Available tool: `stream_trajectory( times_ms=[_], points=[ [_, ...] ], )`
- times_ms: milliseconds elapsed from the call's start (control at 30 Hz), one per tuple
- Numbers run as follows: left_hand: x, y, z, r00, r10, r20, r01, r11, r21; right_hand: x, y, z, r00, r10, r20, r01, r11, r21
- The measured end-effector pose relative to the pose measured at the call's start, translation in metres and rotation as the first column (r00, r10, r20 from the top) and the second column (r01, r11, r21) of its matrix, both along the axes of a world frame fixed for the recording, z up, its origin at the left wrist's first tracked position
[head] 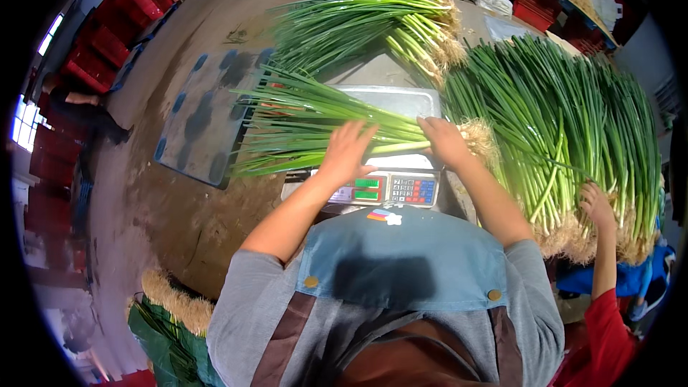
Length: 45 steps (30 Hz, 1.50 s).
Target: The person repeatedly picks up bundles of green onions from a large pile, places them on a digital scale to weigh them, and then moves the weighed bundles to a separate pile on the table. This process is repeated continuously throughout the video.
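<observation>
A bunch of green onions [301,118] lies across the metal pan [398,98] of an electronic scale, its roots pointing right and its leaves left. My left hand [348,151] rests with fingers spread on the middle of the bunch. Near the root end, my right hand [443,140] is closed around the pale stalks; its fingertips are partly hidden. Below the pan, the scale's keypad and lit display panel [382,188] face me.
More green onions [371,16] lie beyond the scale, and a large row [559,145] stretches along the right. Another person's hand [597,205] touches that row. A plastic pallet [207,113] lies on the floor at left. Red crates [115,32] are stacked behind, where a person [80,107] is walking.
</observation>
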<state>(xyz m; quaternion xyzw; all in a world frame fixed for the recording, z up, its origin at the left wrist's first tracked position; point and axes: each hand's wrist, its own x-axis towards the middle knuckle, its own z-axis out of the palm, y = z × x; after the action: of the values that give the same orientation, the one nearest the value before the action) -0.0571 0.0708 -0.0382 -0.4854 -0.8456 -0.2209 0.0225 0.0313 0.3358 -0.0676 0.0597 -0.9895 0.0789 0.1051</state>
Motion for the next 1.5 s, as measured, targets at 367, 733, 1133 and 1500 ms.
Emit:
stream_trajectory(
  times_ms=[367,733,1133,1500],
  points=[
    [-0.079,0.038,-0.012,0.975,-0.160,-0.155,0.097,0.932,-0.350,0.020,0.010,0.011,0.996,-0.054,0.066,0.052,0.998,0.033],
    [-0.070,0.023,-0.004,0.984,-0.114,-0.134,0.072,0.957,-0.282,0.050,0.010,0.001,0.977,-0.124,-0.175,0.109,0.990,-0.091],
    [-0.031,0.010,0.005,0.992,0.051,-0.118,-0.054,0.998,-0.022,0.037,0.008,-0.032,0.983,-0.078,-0.168,0.055,0.989,-0.136],
    [-0.004,0.010,0.006,0.985,0.008,-0.171,-0.002,0.999,0.036,0.046,0.005,-0.008,0.979,0.042,-0.200,-0.059,0.995,-0.078]
  ],
)
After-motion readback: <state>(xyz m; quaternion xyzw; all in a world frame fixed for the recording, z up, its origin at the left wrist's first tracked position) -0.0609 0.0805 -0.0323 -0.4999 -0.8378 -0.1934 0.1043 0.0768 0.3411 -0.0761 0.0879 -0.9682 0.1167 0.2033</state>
